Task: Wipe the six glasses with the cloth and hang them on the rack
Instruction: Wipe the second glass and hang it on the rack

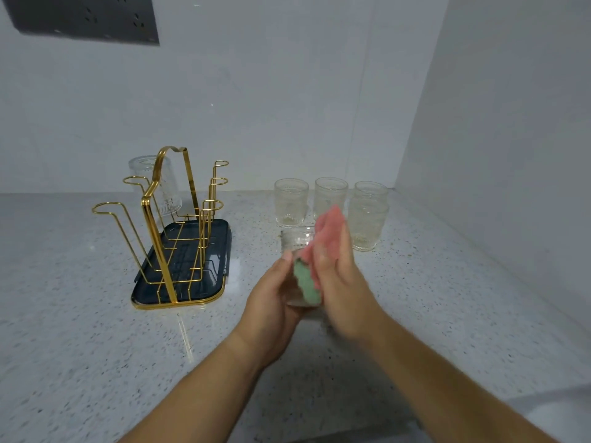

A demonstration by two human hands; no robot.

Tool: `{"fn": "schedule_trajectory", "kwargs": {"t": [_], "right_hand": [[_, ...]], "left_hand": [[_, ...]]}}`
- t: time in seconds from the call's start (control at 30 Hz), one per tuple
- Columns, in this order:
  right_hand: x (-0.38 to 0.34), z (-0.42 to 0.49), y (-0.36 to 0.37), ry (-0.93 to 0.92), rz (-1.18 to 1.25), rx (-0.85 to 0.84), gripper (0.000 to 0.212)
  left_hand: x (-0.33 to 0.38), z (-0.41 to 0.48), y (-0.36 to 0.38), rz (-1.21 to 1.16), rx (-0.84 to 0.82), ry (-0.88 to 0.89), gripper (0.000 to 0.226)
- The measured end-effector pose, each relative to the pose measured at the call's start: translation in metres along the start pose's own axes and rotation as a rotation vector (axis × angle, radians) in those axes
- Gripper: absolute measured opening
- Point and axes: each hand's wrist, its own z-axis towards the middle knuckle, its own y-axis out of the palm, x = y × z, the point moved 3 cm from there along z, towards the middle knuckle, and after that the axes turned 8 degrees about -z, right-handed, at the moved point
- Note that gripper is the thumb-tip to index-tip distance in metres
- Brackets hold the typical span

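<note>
The left hand's thumb tip point(287, 255) and curled fingers gripped a clear glass point(297, 239) just right of the frame's centre, its mouth tilted away. The right hand's fingers point(323, 260), blurred and nearly straight, held the pink-and-green cloth point(307, 282) against that glass, with the thumb hidden. The left hand point(271, 302) and right hand point(339, 282) met above the speckled counter point(96, 346). Just beyond them stood four upright glasses point(291, 203), close together. At centre left stood the gold wire rack point(166, 225) on its dark tray point(192, 266), with one inverted glass point(140, 171) hung on a far prong.
</note>
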Motion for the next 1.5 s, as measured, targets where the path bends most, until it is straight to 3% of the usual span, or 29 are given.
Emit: {"fn": "schedule_trajectory", "kwargs": {"t": [0.1,0.2,0.3,0.43,0.53,0.6,0.77,0.9,1.03,1.13,1.27,1.4,1.5], "right_hand": [[0.016,-0.023,0.015,-0.028,-0.128,-0.084,0.087],[0.02,-0.031,0.009,-0.027,-0.145,-0.095,0.073],[0.004,-0.021,0.0,0.028,-0.081,-0.091,0.069],[-0.011,0.014,-0.015,0.04,-0.035,0.051,0.098],[-0.011,0.009,-0.001,-0.008,-0.132,-0.016,0.09],[-0.006,-0.008,0.01,-0.063,-0.263,-0.052,0.084],[0.016,-0.031,0.009,-0.14,-0.373,-0.06,0.098],[0.002,-0.016,-0.009,0.007,-0.112,-0.081,0.076],[-0.009,0.012,-0.013,0.047,0.073,-0.008,0.057],[0.001,0.0,0.006,0.001,0.064,-0.052,0.081],[0.017,-0.028,0.015,-0.119,-0.161,-0.086,0.073],[0.019,-0.036,0.005,-0.1,-0.146,-0.11,0.056],[0.004,-0.014,-0.013,0.0,0.018,-0.077,0.064]], "left_hand": [[0.002,-0.002,0.004,-0.119,-0.025,0.013,0.057],[0.004,-0.004,0.009,-0.086,-0.052,0.016,0.06],[0.003,-0.001,0.007,0.006,-0.055,0.002,0.087],[0.0,0.002,0.007,0.02,-0.046,-0.018,0.059],[0.005,-0.001,0.005,-0.089,0.01,-0.033,0.054],[0.01,-0.003,0.004,-0.117,0.014,-0.053,0.06],[0.006,-0.001,0.001,-0.106,0.071,-0.088,0.092],[0.003,-0.001,0.006,-0.06,-0.002,-0.133,0.064],[0.005,-0.003,0.008,-0.102,-0.015,-0.107,0.058],[0.004,-0.001,0.0,-0.111,0.003,-0.097,0.069],[0.004,0.003,-0.005,-0.155,0.084,-0.1,0.108],[0.002,0.003,-0.004,-0.097,0.06,-0.101,0.089],[0.002,0.0,0.006,-0.069,-0.011,-0.155,0.062]]}}
